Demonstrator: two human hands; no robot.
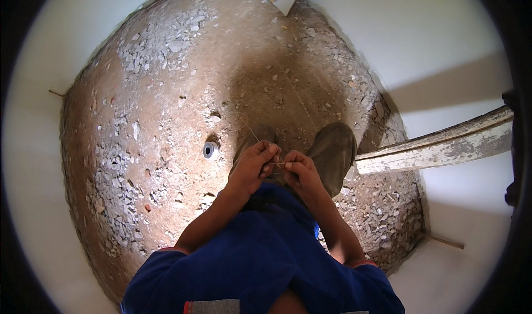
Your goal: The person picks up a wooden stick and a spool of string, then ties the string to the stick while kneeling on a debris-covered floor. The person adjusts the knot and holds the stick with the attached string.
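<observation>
"What did the left hand (254, 165) and right hand (300, 169) hold?"

"Both were curled nearly closed, pinching a thin string (276, 163) between them."

"Where were its ends?"

"They were too faint to see."

A deep blue top (266, 253), soft and loosely creased, covers the torso and shoulders. Its sleeves are short, the left cuff (174, 250) and the right cuff (364, 263) both edged in a narrow reddish band. By the open neckline sits a flecked grey panel (216, 306) with a red edge at its left end, and a thin sliver of similar grey (354, 313) shows farther right; whether these form a collar is hard to say so close to the rim. Below are dull olive-brown trousers (334, 156), wide and rounded over the knees. The left hand (256, 163) and right hand (301, 170) are bare, like the forearms (213, 220).
</observation>
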